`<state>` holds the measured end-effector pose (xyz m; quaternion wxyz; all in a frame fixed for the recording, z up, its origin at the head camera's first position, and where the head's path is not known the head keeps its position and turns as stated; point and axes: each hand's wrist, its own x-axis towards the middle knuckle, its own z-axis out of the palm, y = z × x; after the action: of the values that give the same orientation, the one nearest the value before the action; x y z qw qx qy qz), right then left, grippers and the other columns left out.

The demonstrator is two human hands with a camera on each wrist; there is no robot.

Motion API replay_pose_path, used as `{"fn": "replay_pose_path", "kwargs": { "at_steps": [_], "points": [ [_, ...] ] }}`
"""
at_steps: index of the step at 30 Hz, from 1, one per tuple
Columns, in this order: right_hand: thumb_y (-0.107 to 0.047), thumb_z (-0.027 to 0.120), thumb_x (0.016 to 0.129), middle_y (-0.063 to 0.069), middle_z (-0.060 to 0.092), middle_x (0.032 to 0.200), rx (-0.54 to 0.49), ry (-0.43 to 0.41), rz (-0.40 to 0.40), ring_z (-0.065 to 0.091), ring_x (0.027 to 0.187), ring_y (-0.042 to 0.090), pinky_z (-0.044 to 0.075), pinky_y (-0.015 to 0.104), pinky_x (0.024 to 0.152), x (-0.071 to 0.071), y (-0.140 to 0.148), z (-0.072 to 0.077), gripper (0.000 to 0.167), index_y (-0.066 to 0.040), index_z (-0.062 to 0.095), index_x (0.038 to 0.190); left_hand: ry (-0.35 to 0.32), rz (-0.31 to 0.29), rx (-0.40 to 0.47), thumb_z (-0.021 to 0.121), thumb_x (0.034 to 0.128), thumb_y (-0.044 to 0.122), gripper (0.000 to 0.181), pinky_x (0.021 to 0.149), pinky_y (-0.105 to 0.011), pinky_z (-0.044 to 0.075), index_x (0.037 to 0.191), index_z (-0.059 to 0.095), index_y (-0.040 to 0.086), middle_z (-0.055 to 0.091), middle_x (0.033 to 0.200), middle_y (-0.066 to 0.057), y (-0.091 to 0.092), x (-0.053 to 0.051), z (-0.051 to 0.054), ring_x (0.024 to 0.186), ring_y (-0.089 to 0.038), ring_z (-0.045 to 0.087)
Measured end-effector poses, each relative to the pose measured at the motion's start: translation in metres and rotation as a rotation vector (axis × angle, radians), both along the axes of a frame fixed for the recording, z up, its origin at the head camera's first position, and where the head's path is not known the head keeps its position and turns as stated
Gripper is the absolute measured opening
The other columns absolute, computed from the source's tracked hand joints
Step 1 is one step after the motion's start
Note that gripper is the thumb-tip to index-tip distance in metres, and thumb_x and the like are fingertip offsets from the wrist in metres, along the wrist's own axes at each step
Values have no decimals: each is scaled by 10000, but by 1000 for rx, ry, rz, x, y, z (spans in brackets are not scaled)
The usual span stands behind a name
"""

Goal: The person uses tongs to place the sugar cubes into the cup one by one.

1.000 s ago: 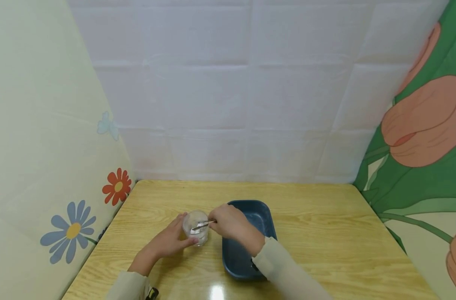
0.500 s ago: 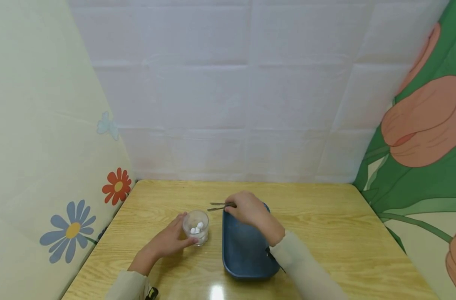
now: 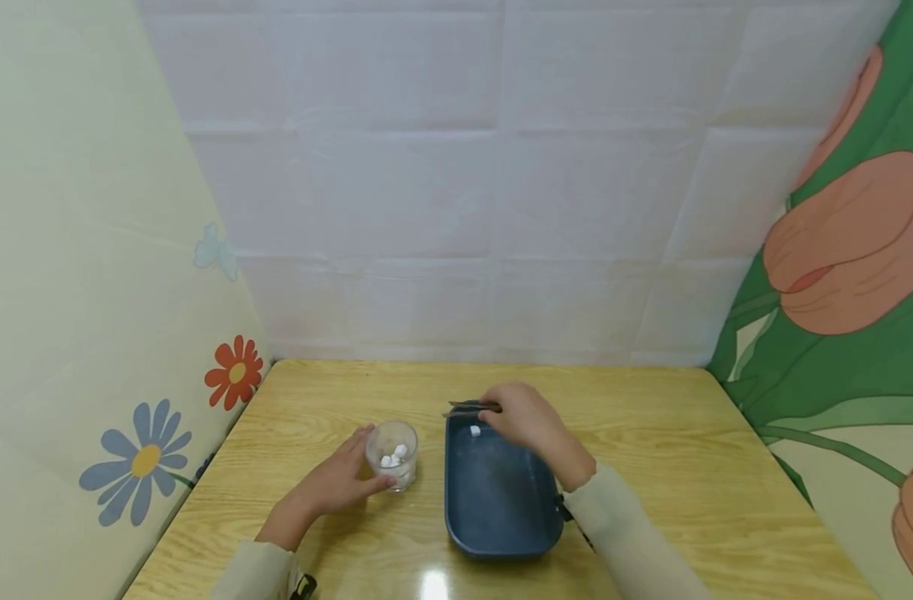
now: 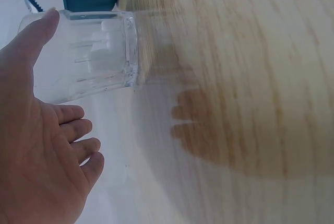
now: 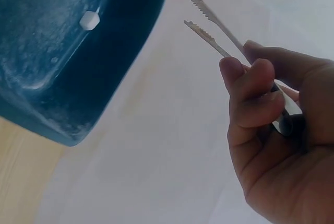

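My left hand (image 3: pixel 338 482) holds a clear glass (image 3: pixel 391 442) on the table, thumb on the near side and fingertips on the far side. In the left wrist view, several small white cubes (image 4: pixel 107 46) lie at the bottom of the glass. With my right hand (image 3: pixel 522 417) I grip small metal tongs (image 5: pixel 229 41) by their closed end. Their serrated tips are spread and hold nothing, just over the far rim of the dark blue tray (image 3: pixel 501 500). One white cube (image 5: pixel 90 21) sits on the tray floor, close to its far end.
A light wooden table (image 3: pixel 666 467) bears the glass and the tray, the tray to the right of the glass. Behind the table hangs a white cloth (image 3: pixel 456 208). Flower-printed cloths (image 3: pixel 854 275) stand at both sides.
The tongs have come up out of the glass and moved right, to the tray's far end. A white cube in the tray now shows, where my right hand was before. My left hand stays put.
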<state>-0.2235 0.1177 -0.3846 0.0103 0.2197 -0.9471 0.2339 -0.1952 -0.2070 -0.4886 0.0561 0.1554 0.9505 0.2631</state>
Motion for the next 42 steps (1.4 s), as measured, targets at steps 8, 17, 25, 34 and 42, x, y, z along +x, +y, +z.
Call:
{"fn": "replay_pose_path", "kwargs": {
  "at_steps": [8, 17, 25, 34, 42],
  "points": [
    [-205, 709, 966, 87, 747, 1120, 7, -22, -34, 706, 991, 250, 579, 435, 841, 0, 8, -5, 245, -63, 762, 1158, -4, 0, 1, 668, 874, 662, 1050, 1169, -619, 279, 1592, 266, 9, 243, 1646, -221, 0, -1, 1, 1515, -424, 224],
    [-192, 718, 957, 86, 753, 1095, 28, -39, -51, 711, 945, 231, 584, 414, 813, -1, 11, -11, 241, -52, 764, 1146, -8, -5, -1, 655, 881, 668, 1057, 1170, -616, 279, 1595, 249, 3, 231, 1653, -212, -1, 0, 0, 1520, -419, 212],
    [-206, 718, 958, 77, 753, 1093, 29, -63, -63, 710, 932, 219, 585, 413, 810, -4, 16, -19, 232, -71, 768, 1141, 0, -5, 2, 655, 883, 662, 1045, 1161, -628, 285, 1591, 261, 2, 243, 1647, -220, -1, 0, -1, 1511, -432, 229],
    [-171, 722, 950, 94, 753, 1081, 51, -76, -66, 714, 931, 241, 585, 420, 804, -8, 20, -26, 243, -31, 758, 1145, -11, -2, 0, 664, 887, 646, 1042, 1161, -623, 292, 1594, 251, 2, 238, 1648, -221, -1, 1, 0, 1511, -430, 231],
    [-183, 732, 942, 90, 754, 1059, 75, -86, -73, 712, 918, 239, 583, 417, 803, -11, 20, -33, 251, -29, 759, 1138, -13, 7, 0, 657, 880, 665, 1053, 1169, -611, 287, 1600, 245, 16, 234, 1654, -203, -1, 0, -1, 1516, -411, 230]
  ]
}}
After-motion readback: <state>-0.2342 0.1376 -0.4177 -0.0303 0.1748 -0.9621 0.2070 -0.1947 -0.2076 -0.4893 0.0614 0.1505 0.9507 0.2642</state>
